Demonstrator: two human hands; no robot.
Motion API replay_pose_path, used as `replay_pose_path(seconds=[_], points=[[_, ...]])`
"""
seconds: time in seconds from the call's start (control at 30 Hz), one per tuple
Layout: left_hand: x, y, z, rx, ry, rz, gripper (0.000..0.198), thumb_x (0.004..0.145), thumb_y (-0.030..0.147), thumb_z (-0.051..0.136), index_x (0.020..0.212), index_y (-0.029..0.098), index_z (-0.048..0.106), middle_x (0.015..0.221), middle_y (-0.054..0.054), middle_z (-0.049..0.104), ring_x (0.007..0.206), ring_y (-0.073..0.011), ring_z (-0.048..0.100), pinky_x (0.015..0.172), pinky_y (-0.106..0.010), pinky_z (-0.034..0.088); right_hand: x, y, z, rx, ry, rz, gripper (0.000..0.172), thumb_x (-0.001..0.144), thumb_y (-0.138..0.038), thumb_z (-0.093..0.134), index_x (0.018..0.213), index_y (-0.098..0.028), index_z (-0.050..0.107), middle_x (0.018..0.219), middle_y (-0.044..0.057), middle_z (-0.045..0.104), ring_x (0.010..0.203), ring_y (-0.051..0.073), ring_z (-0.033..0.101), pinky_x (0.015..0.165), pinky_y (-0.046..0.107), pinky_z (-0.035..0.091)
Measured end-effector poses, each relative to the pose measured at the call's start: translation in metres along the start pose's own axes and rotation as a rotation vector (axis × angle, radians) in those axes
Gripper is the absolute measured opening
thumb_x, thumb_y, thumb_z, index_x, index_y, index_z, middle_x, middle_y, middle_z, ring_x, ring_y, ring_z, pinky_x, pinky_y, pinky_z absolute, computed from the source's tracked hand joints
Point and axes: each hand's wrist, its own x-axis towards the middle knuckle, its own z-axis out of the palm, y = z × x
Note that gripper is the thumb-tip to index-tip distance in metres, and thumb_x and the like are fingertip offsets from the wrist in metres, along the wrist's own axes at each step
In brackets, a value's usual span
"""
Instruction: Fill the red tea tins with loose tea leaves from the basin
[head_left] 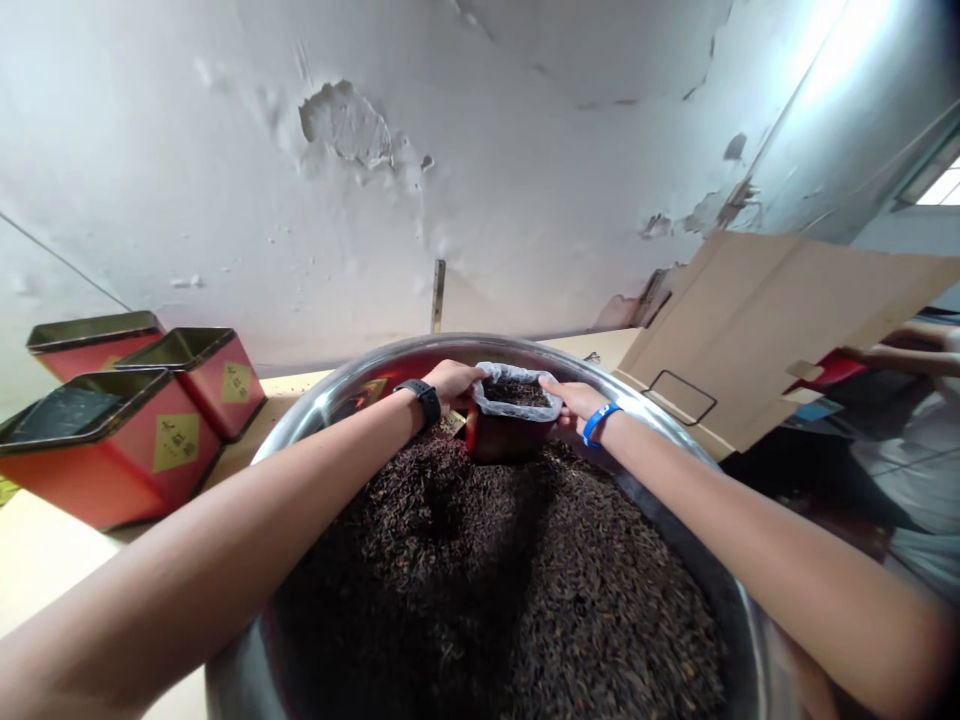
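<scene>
A dark red tin (504, 440) stands on loose dark tea leaves (465, 560) inside a large round metal basin (289, 425). A clear plastic bag (495, 407) lines the tin and folds over its rim. More tea leaves (517, 393) lie within the bag. On the tin's left side, my left hand (452, 382) is closed at the rim, thumb over the bag's edge. Its right side is gripped by my right hand (576, 402), with the thumb at the bag's edge. The fingers beneath both rims are partly hidden.
Several red tins with yellow labels, one of them a front tin (112, 460) holding a dark sheet, stand on the left. An opened cardboard box (750, 330) is at the right. Another person's arm (915, 350) shows beyond it. A peeling wall (510, 200) rises behind.
</scene>
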Motion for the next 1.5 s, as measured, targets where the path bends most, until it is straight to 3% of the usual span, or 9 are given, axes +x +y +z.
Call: replay_pose_path(seconds=[0.1,0.23,0.3,0.43,0.67,1.0,1.17,1.27,1.5], points=[[-0.002,0.007,0.0,0.106,0.184,0.215,0.016,0.081,0.025,0.05,0.09,0.013,0.056,0.071,-0.003,0.059,0.05,-0.0072,0.049,0.049,-0.02,0.043,-0.002,-0.019,-0.012,0.037,0.067,-0.141,0.029,0.073,-0.043,0.061,0.077,-0.018,0.047,0.045,-0.008,0.037,0.033,0.005,0.028,0.034,0.02,0.03],[0.0,0.008,-0.001,0.239,0.341,0.487,0.012,0.075,0.022,0.053,0.082,0.013,0.058,0.077,-0.004,0.063,0.06,-0.0095,0.055,0.054,-0.019,0.042,-0.003,-0.029,-0.024,-0.122,0.296,-0.399,0.024,0.076,-0.039,0.056,0.087,-0.018,0.049,0.053,-0.006,0.047,0.037,0.005,0.038,0.036,0.018,0.029],[0.003,0.005,-0.001,0.304,0.336,0.478,0.014,0.077,0.024,0.051,0.08,0.013,0.06,0.075,-0.004,0.064,0.063,-0.0112,0.056,0.055,-0.02,0.041,-0.002,-0.023,-0.021,-0.22,0.271,-0.313,0.028,0.075,-0.042,0.057,0.087,-0.018,0.051,0.057,-0.003,0.051,0.039,0.007,0.042,0.036,0.018,0.03],[0.008,0.0,-0.002,0.383,0.42,0.508,0.019,0.079,0.025,0.048,0.079,0.013,0.062,0.075,-0.006,0.066,0.066,-0.013,0.057,0.058,-0.022,0.04,0.002,-0.006,-0.007,-0.203,0.066,-0.058,0.021,0.077,-0.037,0.055,0.077,-0.016,0.051,0.05,-0.003,0.049,0.036,0.008,0.043,0.034,0.02,0.032],[0.007,0.004,-0.006,0.34,0.448,0.583,0.023,0.079,0.027,0.049,0.084,0.013,0.067,0.081,-0.007,0.069,0.071,-0.0138,0.06,0.06,-0.021,0.042,-0.001,-0.017,-0.009,-0.118,0.184,-0.213,0.009,0.077,-0.026,0.051,0.082,-0.018,0.047,0.049,-0.008,0.043,0.031,0.006,0.038,0.032,0.019,0.031],[0.001,0.008,-0.003,0.312,0.524,0.666,0.023,0.08,0.025,0.051,0.09,0.014,0.069,0.089,-0.007,0.07,0.079,-0.0149,0.063,0.07,-0.021,0.045,-0.017,-0.03,-0.011,-0.258,0.208,-0.458,0.038,0.081,-0.024,0.043,0.119,-0.019,0.049,0.045,-0.007,0.046,0.034,0.008,0.042,0.039,0.02,0.033],[-0.006,0.002,0.009,0.369,0.512,0.788,0.024,0.083,0.026,0.047,0.091,0.017,0.069,0.089,-0.005,0.07,0.078,-0.0148,0.063,0.071,-0.022,0.045,-0.025,-0.03,-0.001,-0.43,0.164,-0.563,0.046,0.08,-0.02,0.042,0.125,-0.017,0.047,0.044,-0.007,0.042,0.039,0.008,0.033,0.043,0.02,0.029],[-0.006,0.002,0.009,0.347,0.546,0.762,0.024,0.083,0.024,0.047,0.088,0.016,0.069,0.086,-0.005,0.07,0.075,-0.0147,0.063,0.068,-0.022,0.045,-0.026,-0.03,-0.001,-0.458,0.174,-0.562,0.047,0.079,-0.018,0.041,0.126,-0.017,0.048,0.044,-0.007,0.042,0.039,0.008,0.031,0.044,0.021,0.029],[-0.005,0.011,-0.002,0.327,0.511,0.722,0.024,0.081,0.025,0.05,0.089,0.016,0.069,0.086,-0.006,0.07,0.075,-0.0144,0.063,0.066,-0.021,0.045,-0.039,-0.045,-0.004,-0.557,0.372,-0.737,0.041,0.081,-0.021,0.045,0.12,-0.018,0.052,0.046,-0.006,0.042,0.045,0.01,0.035,0.053,0.024,0.032]])
